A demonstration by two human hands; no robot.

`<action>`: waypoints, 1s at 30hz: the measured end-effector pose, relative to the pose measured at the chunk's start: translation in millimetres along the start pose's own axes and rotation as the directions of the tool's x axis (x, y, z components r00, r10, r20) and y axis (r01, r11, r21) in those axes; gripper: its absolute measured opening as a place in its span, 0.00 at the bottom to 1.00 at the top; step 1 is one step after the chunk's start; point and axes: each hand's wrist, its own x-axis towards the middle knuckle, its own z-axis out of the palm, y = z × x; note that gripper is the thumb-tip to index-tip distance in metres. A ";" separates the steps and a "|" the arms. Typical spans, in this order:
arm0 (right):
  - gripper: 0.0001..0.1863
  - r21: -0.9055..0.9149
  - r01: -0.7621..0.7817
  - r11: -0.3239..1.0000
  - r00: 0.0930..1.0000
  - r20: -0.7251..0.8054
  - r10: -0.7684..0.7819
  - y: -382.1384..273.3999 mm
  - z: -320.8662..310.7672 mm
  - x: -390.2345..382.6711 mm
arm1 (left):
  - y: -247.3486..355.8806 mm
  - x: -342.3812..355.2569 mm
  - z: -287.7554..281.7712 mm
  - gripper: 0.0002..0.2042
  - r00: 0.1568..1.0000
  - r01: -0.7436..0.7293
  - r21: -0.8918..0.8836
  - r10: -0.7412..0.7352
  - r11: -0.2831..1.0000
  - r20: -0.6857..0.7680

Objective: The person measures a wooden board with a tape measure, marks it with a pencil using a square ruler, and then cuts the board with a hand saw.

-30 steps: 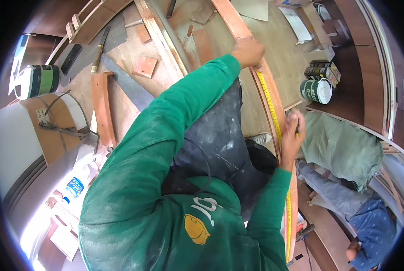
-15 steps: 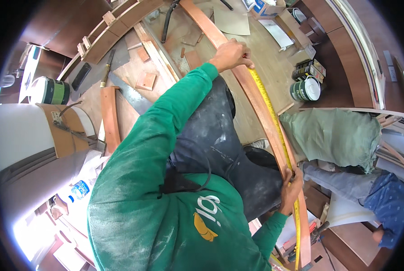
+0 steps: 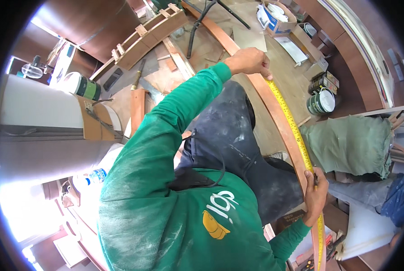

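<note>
My left hand (image 3: 249,62) grips a long reddish wooden strip (image 3: 274,117) that runs diagonally over my legs, its thumb at the upper end of a yellow measuring tape (image 3: 292,124). The tape lies stretched along the strip's surface down past the lower edge of the view. Lower down, my right hand (image 3: 315,194) is closed on the strip and tape, with a small dark and yellow pencil-like item (image 3: 316,180) between its fingers, partly hidden. A shorter wooden piece (image 3: 137,108) lies left of my green sleeve.
Paint buckets (image 3: 320,101) (image 3: 87,88), cardboard boxes (image 3: 278,25), a greenish wrapped bundle (image 3: 346,144), dark hoses (image 3: 194,34), wood offcuts (image 3: 171,65), a curved wooden frame (image 3: 150,36) and a water bottle (image 3: 95,177) surround me. A person in blue (image 3: 396,203) is at the right edge.
My right hand has moved down along the tape toward my body and now rests on the strip. My left hand stays on the strip. The whole view has shifted.
</note>
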 end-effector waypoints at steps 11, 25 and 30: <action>0.12 -0.125 0.251 0.960 0.967 0.074 -0.244 -94.8 29.5 15.8 | 17.4 -72.2 28.4 0.28 0.949 -0.176 -0.231 0.227 0.957 0.220; 0.04 -0.058 0.757 0.650 0.562 0.565 -0.604 -214.1 113.7 66.4 | -26.1 -275.8 21.5 0.31 0.923 0.343 -0.342 -0.247 0.875 0.294; 0.07 0.035 0.940 0.339 0.285 0.465 -0.838 -258.2 208.8 54.2 | -46.9 -341.7 51.0 0.28 0.886 0.452 -0.489 -0.438 0.746 0.151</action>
